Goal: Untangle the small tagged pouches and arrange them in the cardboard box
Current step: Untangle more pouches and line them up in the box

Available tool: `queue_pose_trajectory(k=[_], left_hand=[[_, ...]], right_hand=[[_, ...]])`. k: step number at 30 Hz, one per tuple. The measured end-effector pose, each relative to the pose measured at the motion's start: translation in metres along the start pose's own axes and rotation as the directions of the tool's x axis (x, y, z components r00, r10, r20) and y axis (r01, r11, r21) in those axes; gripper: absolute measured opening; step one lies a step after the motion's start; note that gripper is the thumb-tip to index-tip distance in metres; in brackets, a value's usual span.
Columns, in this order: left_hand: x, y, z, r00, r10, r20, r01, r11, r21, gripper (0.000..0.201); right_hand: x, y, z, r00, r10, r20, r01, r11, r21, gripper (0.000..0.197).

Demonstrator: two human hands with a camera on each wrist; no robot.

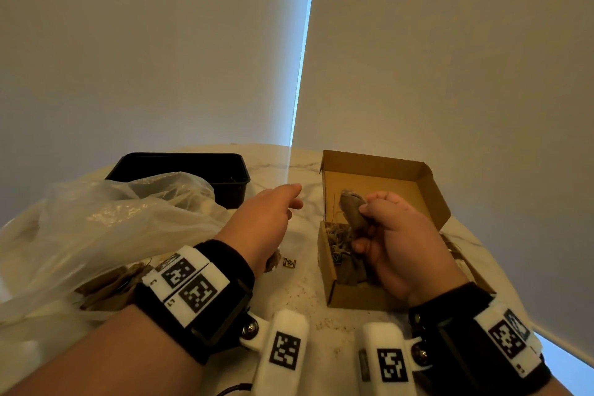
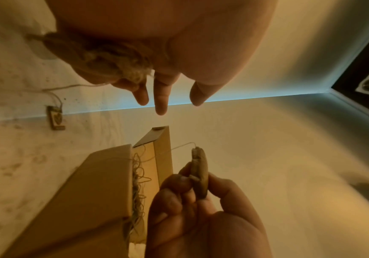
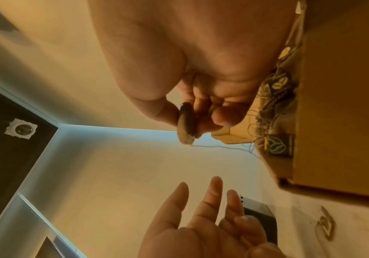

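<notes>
- Pale walls (image 1: 160,42) fill the upper part of the head view, with a bright vertical strip of light between them; below it my marble table (image 1: 302,296) carries everything.
- My right hand (image 1: 398,251) is at lower right of centre, its fingers (image 2: 174,181) and thumb curled round a brown pouch (image 1: 353,210), pinching it on both flat sides.
- That pouch is held upright above the box (image 1: 353,299), its gathered top pointing up; a thin string (image 2: 179,146) trails from the top toward the box.
- Inside the box, at its near end, lie more pouches (image 1: 348,270) with tangled strings (image 2: 138,176) and dark tags (image 3: 278,144) printed with a bean mark.
- The box lid stands open at the far side, right of centre.
- My left hand (image 1: 266,219) is just left of the box, raised over the table, its fingers (image 2: 162,97) straight and spread toward the box.
- In the left wrist view something fibrous is tucked under the heel of that palm; I cannot tell whether the hand grips it.
- A loose tag (image 1: 289,262) lies on the table between my left wrist and the box.
- At left a clear plastic bag (image 1: 112,219) sprawls on the table, with brown pieces (image 1: 106,286) at its near edge.
- Behind the bag, upper left of the table, sits a black tray (image 1: 180,167).
- Small crumbs (image 1: 321,325) dot the table near the box.
</notes>
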State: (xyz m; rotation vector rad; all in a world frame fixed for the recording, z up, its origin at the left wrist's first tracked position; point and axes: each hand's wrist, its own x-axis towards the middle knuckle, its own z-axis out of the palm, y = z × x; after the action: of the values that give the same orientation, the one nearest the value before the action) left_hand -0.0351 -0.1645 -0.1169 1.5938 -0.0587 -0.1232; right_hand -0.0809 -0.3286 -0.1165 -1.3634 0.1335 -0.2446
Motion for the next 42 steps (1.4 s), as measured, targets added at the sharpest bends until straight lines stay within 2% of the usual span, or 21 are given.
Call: queue_pose_trajectory(k=[3, 6, 8, 10, 14, 18, 22, 26, 29, 34, 38, 42], left_hand=[[0.0, -0.004, 0.0, 0.997, 0.067, 0.044, -0.071, 0.994, 0.089, 0.027], [-0.002, -0.008, 0.002, 0.978, 0.139, 0.155, -0.172, 0.959, 0.225, 0.028], [-0.003, -0.009, 0.002, 0.962, 0.162, 0.221, -0.218, 0.94, 0.261, 0.03], [-0.003, -0.009, 0.003, 0.948, 0.199, 0.246, -0.265, 0.925, 0.272, 0.021], [-0.002, -0.008, 0.003, 0.95, 0.251, 0.187, -0.295, 0.919, 0.262, 0.015], [0.0, -0.006, 0.0, 0.959, 0.261, 0.112, -0.279, 0.938, 0.206, 0.015], [0.001, -0.004, -0.003, 0.947, 0.302, 0.111, -0.321, 0.909, 0.267, 0.015], [0.002, -0.004, -0.004, 0.935, 0.325, 0.139, -0.353, 0.885, 0.303, 0.012], [0.003, -0.007, -0.005, 0.931, 0.312, 0.19, -0.36, 0.868, 0.341, 0.011], [0.003, -0.009, -0.005, 0.931, 0.28, 0.235, -0.353, 0.853, 0.385, 0.009], [0.003, -0.009, -0.007, 0.935, 0.273, 0.226, -0.342, 0.861, 0.376, 0.009], [0.004, -0.009, -0.009, 0.941, 0.26, 0.217, -0.328, 0.86, 0.391, 0.008]], right_hand=[[0.0, 0.0, 0.001, 1.0, -0.017, 0.013, 0.016, 0.999, 0.043, 0.009], [-0.001, 0.0, 0.001, 0.998, -0.031, 0.048, 0.027, 0.995, 0.099, 0.011], [-0.001, 0.0, 0.002, 0.996, -0.043, 0.079, 0.033, 0.992, 0.12, 0.015], [-0.001, -0.001, 0.003, 0.993, -0.051, 0.105, 0.034, 0.988, 0.152, 0.018], [-0.001, -0.002, 0.003, 0.986, -0.041, 0.16, 0.006, 0.976, 0.217, 0.022], [0.0, -0.002, 0.002, 0.976, 0.034, 0.216, -0.077, 0.978, 0.192, 0.028], [-0.004, -0.003, 0.0, 0.91, 0.125, 0.396, -0.201, 0.967, 0.157, 0.039], [-0.004, -0.001, -0.002, 0.87, 0.072, 0.488, -0.171, 0.972, 0.163, 0.037], [-0.002, -0.001, -0.002, 0.899, 0.0, 0.439, -0.1, 0.973, 0.206, 0.037], [0.001, -0.004, -0.003, 0.959, -0.094, 0.266, 0.029, 0.971, 0.236, 0.032], [0.003, -0.005, -0.005, 0.976, -0.125, 0.181, 0.075, 0.962, 0.262, 0.032], [0.003, -0.006, -0.005, 0.978, -0.126, 0.163, 0.071, 0.948, 0.309, 0.031]])
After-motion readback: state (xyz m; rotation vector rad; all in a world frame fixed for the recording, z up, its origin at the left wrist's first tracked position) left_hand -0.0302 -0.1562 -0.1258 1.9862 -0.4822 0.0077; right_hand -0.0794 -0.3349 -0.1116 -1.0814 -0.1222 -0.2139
